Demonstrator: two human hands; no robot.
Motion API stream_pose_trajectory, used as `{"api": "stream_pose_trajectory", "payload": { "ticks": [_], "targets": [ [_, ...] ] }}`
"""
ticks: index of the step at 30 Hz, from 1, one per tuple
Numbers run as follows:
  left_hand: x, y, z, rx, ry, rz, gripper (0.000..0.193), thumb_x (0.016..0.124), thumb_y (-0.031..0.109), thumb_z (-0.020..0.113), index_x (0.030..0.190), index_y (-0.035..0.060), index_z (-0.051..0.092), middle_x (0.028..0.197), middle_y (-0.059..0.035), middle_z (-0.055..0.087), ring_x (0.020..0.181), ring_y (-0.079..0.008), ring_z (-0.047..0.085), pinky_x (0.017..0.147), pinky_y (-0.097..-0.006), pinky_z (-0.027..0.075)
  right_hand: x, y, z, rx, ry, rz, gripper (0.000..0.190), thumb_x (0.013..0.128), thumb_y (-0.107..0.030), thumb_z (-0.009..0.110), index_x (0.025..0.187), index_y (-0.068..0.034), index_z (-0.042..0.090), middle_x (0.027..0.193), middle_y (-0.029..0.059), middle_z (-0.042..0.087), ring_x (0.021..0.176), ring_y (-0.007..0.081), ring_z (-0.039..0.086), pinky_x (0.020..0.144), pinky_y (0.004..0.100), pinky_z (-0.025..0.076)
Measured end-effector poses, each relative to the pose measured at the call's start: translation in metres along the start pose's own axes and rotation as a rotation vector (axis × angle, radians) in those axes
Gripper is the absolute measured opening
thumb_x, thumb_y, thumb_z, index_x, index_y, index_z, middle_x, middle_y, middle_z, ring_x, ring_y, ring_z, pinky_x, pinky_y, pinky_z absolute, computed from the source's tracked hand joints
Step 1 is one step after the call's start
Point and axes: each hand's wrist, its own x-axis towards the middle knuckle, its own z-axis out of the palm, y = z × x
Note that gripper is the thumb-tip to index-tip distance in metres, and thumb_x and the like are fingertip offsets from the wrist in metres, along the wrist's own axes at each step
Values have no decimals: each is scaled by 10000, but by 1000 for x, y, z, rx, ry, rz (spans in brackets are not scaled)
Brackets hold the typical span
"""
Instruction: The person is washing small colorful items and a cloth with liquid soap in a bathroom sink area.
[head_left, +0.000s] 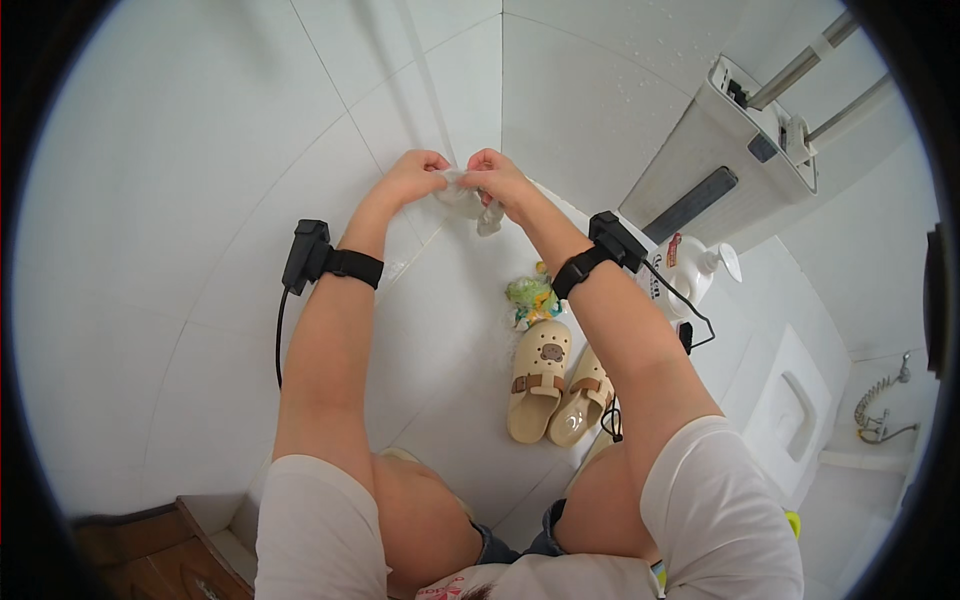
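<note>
Near the tiled corner, my left hand (416, 176) and my right hand (496, 180) pinch a small whitish cloth item (459, 196) between them. Its lower end hangs below my right fingers; whether it is a sock or a rag, I cannot tell. Both wrists bear black strapped devices with cables. Beneath my right forearm, a beige clog (541, 375) with a bear charm stands on the floor beside its mate (581, 405). A crumpled green and yellow plastic wrapper (532, 298) lies at the toes of the clogs.
A grey-white mop bucket (675, 172) with metal handles stands at the upper right. Below it is a white pump bottle (686, 270), partly behind my right arm. Further right are a squat toilet (784, 412) and a coiled hose (870, 397). A brown wooden door (157, 547) shows at lower left.
</note>
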Motion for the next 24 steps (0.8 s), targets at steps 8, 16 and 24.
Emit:
{"api": "stream_pose_trajectory", "payload": {
  "ticks": [8,16,24],
  "targets": [
    [1,6,-5,19,-35,112,193,646,74,554,826,25,604,711,-1,552,692,-106,512,644,-235,405,1,-9,-4,-95,-136,-91,147,737,-103,599,823,-89,482,717,-13,495,549,79,408,488,218,338],
    [-1,-30,-3,494,-96,11,136,684,120,537,728,46,642,631,-79,572,644,-159,550,624,-307,430,0,-42,-8,-119,-36,-280,217,725,-51,559,929,-66,486,751,16,522,575,100,473,556,229,392],
    [-11,-8,21,-513,91,-159,351,779,156,517,1104,26,511,936,-17,550,774,-97,508,711,-241,417,14,14,19,-197,118,-168,442,668,-20,566,1091,-30,443,974,152,536,892,243,528,755,319,428]
  ]
}}
